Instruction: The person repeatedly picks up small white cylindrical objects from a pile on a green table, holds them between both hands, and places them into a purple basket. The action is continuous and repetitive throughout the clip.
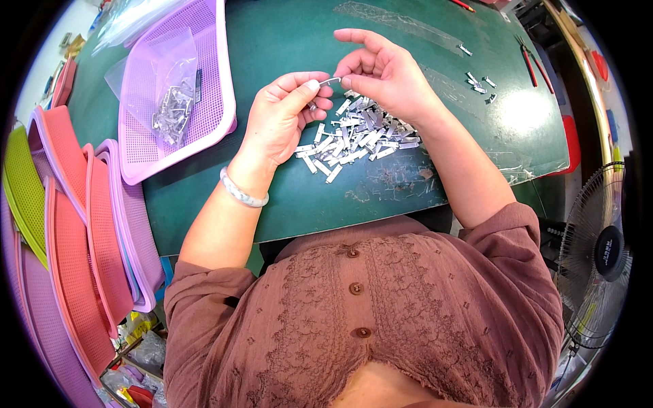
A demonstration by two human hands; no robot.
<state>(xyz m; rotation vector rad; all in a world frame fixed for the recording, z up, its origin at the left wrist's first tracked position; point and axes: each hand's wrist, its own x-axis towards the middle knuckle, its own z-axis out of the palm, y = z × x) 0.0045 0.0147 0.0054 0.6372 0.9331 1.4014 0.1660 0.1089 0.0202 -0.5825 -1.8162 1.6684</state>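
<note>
Above a heap of small silver metal clips [360, 134], both my hands meet at one thin bent metal clip [329, 81]. My left hand [277, 112] pinches its left end between thumb and forefinger; another bit of metal shows by the curled fingers below. At the clip's right end, the thumb and forefinger of my right hand [394, 80] close on it, while the other fingers are raised and bent. The fingertips partly hide the clip, so its full shape cannot be made out.
A purple mesh basket [230, 102] with a plastic bag of metal parts [175, 112] stands left on the green table [286, 27]. Several loose clips [476, 83] and red-handled pliers [529, 68] lie right. Stacked colored baskets [75, 272] stand lower left; a fan [598, 251] lower right.
</note>
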